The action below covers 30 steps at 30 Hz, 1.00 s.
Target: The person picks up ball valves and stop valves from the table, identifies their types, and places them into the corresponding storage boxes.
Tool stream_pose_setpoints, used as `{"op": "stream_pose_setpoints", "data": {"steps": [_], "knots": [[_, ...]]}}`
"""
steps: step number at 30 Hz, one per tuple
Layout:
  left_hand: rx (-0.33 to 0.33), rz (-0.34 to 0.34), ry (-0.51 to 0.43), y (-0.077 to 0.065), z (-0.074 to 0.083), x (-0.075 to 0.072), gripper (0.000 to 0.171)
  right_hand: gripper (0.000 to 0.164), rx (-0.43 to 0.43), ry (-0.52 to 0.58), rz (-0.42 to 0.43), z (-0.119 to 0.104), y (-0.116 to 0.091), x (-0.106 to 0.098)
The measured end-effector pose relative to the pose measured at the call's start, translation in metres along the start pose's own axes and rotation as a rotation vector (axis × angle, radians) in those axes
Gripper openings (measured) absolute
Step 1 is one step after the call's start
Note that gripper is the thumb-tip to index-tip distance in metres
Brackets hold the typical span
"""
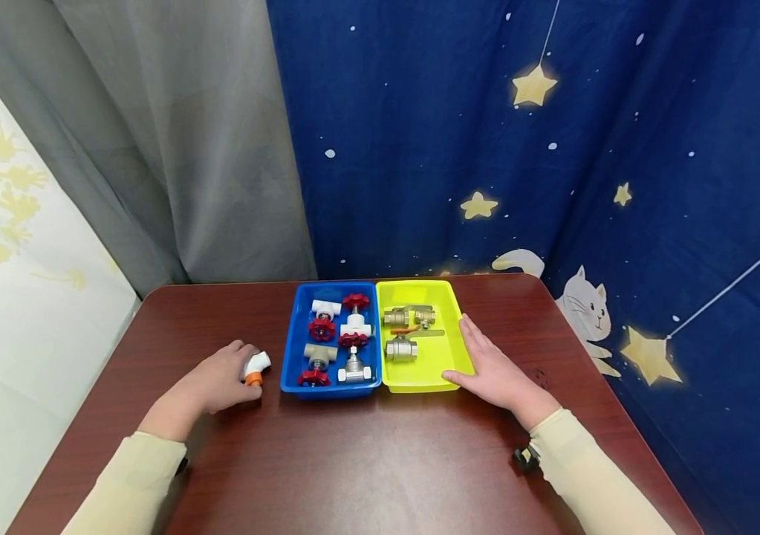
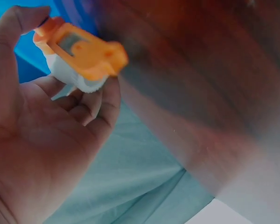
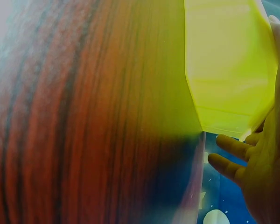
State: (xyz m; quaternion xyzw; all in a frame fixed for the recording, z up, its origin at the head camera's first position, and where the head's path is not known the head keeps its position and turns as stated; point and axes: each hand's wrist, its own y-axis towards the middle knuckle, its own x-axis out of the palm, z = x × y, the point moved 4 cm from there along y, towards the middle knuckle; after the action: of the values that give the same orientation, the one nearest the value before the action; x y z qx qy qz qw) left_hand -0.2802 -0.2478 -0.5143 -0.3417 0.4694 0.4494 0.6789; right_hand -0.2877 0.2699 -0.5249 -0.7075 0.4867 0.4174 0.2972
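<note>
My left hand (image 1: 222, 379) pinches a white plastic ball valve (image 1: 257, 362) with an orange handle, left of the blue tray. In the left wrist view, the thumb and curled fingers hold the valve (image 2: 86, 56), its orange handle facing the camera. My right hand (image 1: 496, 373) rests against the right side of the yellow tray (image 1: 434, 371), fingers spread and thumb by its near corner. The right wrist view shows extended fingers (image 3: 233, 167) beside the tray wall (image 3: 233, 60). Metal ball valves (image 1: 401, 349) lie in the yellow tray.
The blue tray (image 1: 288, 364) touches the yellow one and holds several valves with red handwheels, including a white one (image 1: 356, 325) and a metal one (image 1: 354, 369). Both trays stand toward the back of a brown table (image 1: 353, 461). Grey and blue curtains (image 1: 406, 148) hang behind.
</note>
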Motion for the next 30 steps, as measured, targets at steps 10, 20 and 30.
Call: {"op": "stream_pose_setpoints", "data": {"steps": [10, 20, 30], "knots": [[0.027, 0.07, -0.043, 0.004, 0.004, -0.02, 0.063, 0.12, 0.0, -0.003, 0.004, 0.001, 0.0, 0.001], [0.034, 0.083, -0.069, 0.014, 0.026, -0.039, 0.067, 0.122, 0.0, -0.004, 0.007, 0.001, 0.0, 0.001], [0.112, 0.051, -0.047, 0.032, 0.055, -0.043, 0.068, 0.122, -0.007, -0.001, 0.011, 0.002, 0.0, 0.002]]}}
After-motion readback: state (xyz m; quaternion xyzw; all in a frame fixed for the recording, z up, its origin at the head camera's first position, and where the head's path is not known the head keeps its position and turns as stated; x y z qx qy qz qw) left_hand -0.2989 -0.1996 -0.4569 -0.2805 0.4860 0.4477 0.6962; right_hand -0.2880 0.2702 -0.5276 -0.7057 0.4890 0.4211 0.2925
